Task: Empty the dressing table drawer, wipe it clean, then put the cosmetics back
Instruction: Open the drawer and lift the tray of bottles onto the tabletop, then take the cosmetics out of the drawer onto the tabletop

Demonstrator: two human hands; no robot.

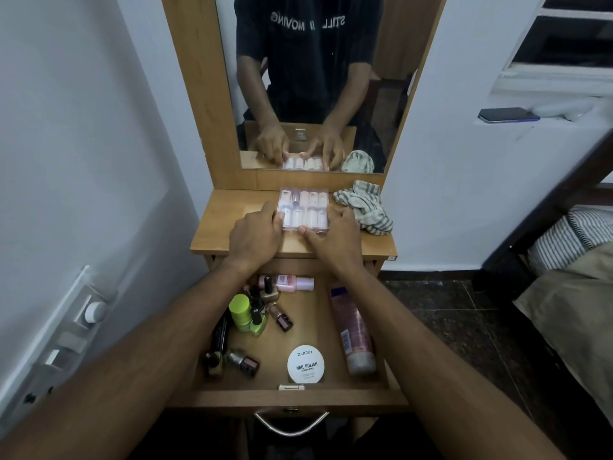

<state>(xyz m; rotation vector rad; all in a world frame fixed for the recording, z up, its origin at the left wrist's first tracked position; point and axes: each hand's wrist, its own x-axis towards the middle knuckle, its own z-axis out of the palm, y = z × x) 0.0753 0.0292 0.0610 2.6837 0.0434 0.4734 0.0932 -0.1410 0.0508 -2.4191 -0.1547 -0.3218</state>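
Note:
A clear plastic box of small pale bottles lies on the dressing table top. My left hand holds its left side with curled fingers, and my right hand holds its right side and front edge. Below, the wooden drawer stands pulled out. Inside lie a pink bottle, a green-capped bottle, several small nail polish bottles, a white round nail polish wipes tub and a long pink tube. A striped grey cloth sits crumpled at the top's right end.
A mirror stands behind the table top and reflects my hands. The white wall carries a switch panel on the left. A phone rests on a ledge at right. A bed with striped bedding is at far right.

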